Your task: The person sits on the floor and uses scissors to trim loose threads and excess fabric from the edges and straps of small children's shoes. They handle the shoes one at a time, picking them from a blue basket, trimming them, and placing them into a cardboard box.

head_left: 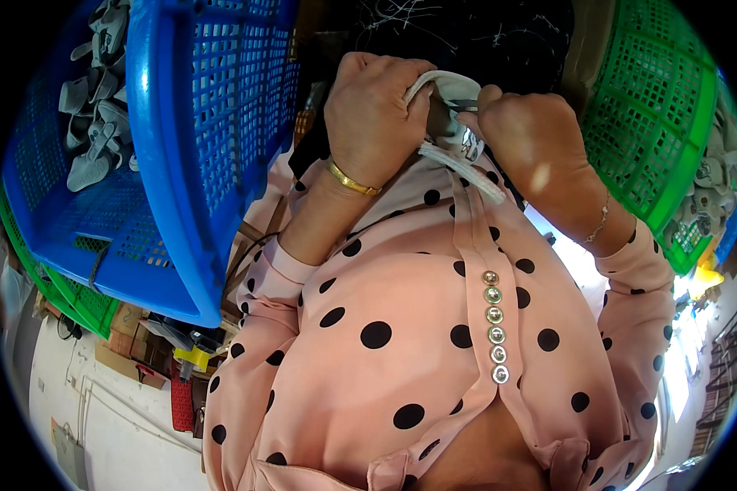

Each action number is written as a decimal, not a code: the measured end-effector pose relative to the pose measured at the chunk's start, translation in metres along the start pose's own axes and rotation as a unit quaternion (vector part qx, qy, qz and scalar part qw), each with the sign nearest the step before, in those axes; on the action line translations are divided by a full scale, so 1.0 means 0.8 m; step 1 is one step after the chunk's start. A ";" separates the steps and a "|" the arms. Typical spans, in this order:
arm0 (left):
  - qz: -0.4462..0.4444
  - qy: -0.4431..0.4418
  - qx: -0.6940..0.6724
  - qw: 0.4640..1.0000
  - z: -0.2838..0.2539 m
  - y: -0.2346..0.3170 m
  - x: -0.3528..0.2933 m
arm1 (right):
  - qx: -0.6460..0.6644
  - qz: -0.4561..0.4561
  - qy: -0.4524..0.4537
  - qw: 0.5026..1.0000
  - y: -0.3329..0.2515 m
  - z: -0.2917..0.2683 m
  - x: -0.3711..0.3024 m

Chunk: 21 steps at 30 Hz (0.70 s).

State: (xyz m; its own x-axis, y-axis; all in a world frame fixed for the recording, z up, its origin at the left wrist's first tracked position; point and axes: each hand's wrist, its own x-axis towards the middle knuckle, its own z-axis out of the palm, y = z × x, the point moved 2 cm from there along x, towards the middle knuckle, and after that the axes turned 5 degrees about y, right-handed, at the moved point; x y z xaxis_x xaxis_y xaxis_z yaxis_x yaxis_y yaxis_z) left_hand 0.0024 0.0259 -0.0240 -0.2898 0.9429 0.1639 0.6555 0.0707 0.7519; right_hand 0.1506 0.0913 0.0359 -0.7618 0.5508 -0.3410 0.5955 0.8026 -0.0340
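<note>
Between my two hands is a pale grey-white shoe upper [446,84], with a curved padded edge at its top and a light strip hanging below. My left hand [377,114] is closed on its left side, thumb against the edge. My right hand [528,131] is curled in a fist at its right side. Thin dark metal tips [464,105], like those of a small cutting tool, reach from the right fingers into the upper's opening. The handle of that tool is hidden in the fist.
A blue plastic basket [155,164] on the left holds several pale shoe uppers [98,155]. At right stands a green basket [655,98], with more pale uppers [708,188] beside it. Dark cloth [499,49] strewn with loose white threads [397,12] lies beyond my hands.
</note>
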 end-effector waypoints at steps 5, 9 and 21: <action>-0.002 -0.004 0.004 1.000 0.000 0.000 0.002 | -0.009 0.022 -0.001 1.000 -0.003 0.003 0.001; -0.001 -0.002 0.012 1.000 0.001 0.000 0.002 | 0.001 0.035 0.000 0.999 -0.003 0.009 0.005; 0.003 0.003 0.019 1.000 0.004 0.001 0.004 | -0.018 0.041 -0.006 0.999 -0.004 0.015 0.012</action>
State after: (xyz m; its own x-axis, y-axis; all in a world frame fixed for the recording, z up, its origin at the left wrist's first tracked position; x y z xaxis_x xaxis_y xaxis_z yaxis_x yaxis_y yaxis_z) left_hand 0.0038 0.0297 -0.0250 -0.2899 0.9414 0.1723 0.6826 0.0772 0.7267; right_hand 0.1446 0.0911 0.0219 -0.7072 0.6133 -0.3518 0.6470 0.7620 0.0279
